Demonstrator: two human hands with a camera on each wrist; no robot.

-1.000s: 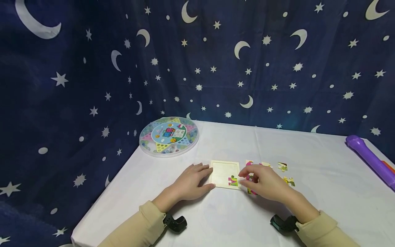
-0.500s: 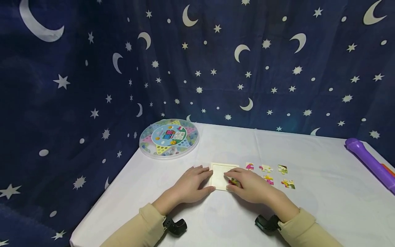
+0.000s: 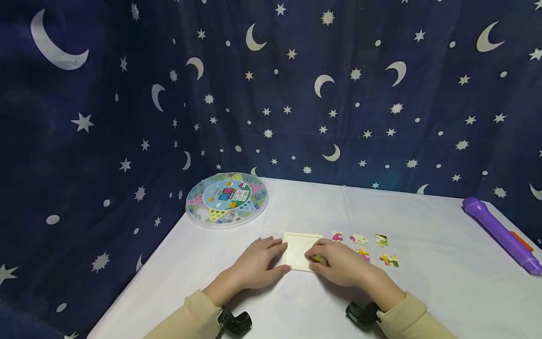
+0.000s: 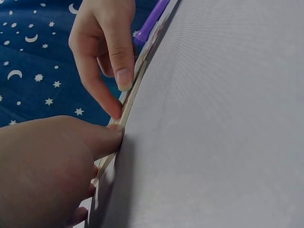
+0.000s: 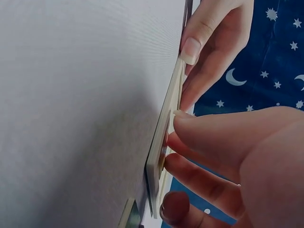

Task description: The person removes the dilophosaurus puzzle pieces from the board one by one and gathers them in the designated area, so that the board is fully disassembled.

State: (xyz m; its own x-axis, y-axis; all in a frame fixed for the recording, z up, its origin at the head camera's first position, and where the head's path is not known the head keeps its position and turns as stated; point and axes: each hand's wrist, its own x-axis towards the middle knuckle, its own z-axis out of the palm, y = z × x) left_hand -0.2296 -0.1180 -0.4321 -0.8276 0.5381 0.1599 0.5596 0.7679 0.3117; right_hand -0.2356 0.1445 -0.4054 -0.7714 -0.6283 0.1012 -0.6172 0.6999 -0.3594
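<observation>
The shallow wooden puzzle tray lies flat on the white table, mostly bare inside. At its left edge rests my left hand, thumb at the near corner and fingers farther up the side. My right hand is over the tray's right part, thumb and fingertips bent around a green and pink jigsaw piece, which they partly hide. In the right wrist view the right thumb and fingertips meet at the tray's top face. The left wrist view shows the left thumb against the tray's rim.
Several loose jigsaw pieces, such as a yellow and green one and a pale one, lie right of the tray. A round Chinese checkers box stands at the back left. A purple microphone-shaped toy lies far right.
My right hand has moved left from beside the tray onto the piece in its right part. The left hand has stayed at the left edge. The head view has shifted slightly.
</observation>
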